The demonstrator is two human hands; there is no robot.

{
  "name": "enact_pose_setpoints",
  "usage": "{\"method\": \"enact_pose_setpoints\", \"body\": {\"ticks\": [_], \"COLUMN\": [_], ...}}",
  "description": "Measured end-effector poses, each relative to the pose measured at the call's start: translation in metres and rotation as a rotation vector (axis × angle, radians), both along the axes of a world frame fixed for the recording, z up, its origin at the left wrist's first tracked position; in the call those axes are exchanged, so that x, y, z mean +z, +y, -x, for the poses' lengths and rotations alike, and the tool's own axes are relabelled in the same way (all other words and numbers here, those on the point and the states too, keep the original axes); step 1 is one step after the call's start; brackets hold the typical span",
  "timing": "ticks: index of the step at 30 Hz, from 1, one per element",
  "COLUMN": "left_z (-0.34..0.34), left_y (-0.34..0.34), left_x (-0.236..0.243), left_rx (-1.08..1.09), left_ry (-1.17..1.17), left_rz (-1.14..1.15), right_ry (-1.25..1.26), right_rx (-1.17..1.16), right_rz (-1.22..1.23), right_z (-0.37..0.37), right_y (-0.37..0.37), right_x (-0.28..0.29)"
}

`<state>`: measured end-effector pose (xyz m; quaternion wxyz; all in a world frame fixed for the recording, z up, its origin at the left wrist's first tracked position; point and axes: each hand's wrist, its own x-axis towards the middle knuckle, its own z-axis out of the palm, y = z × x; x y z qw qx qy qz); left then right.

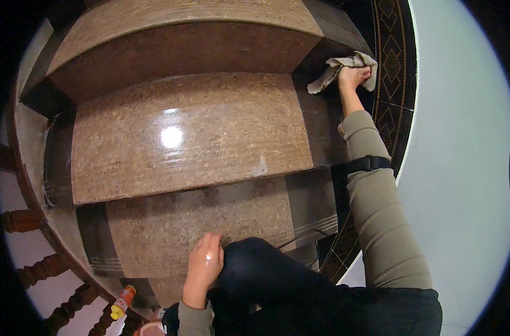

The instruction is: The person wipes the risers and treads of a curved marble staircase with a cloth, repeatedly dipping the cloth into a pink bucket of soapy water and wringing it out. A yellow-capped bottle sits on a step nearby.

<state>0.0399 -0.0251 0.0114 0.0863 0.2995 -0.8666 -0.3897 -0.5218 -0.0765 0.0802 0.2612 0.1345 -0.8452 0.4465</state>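
Note:
My right hand (pixel 354 77) grips a crumpled, grimy pale cloth (pixel 333 75) against the dark band (pixel 327 129) at the right end of a stair step, beside a patterned black border (pixel 390 50). My left hand (pixel 205 260), wet and shiny, is low in the middle, next to my dark-clothed knee (pixel 255 269). Its fingers are curled together; the palm side is hidden. The speckled tan tread (pixel 221 129) ahead of me is glossy, with a bright reflection and a small pale smear.
Another step (pixel 182 17) rises above. Turned wooden balusters (pixel 45 269) and a curved rail edge line the left. A bottle (pixel 123 302) with red and yellow parts and a pink basin (pixel 152 329) are at the lower left. A white wall (pixel 456 168) curves along the right.

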Motion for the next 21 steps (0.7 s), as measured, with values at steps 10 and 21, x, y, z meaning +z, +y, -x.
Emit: {"method": "enact_pose_setpoints", "body": {"ticks": [10,21], "left_z": [0.014,0.028], "left_y": [0.0,0.001], "left_x": [-0.005,-0.015], "left_rx": [-0.017,-0.097], "left_ry": [-0.049,-0.101], "left_rz": [-0.041,-0.003], "right_ry": [0.558,-0.352], "right_rx": [0.547,0.199], "right_rz": [0.122,-1.012], "right_z": [-0.066,-0.088], "right_y": [0.106,0.15], "right_x": [0.059,-0.062]}}
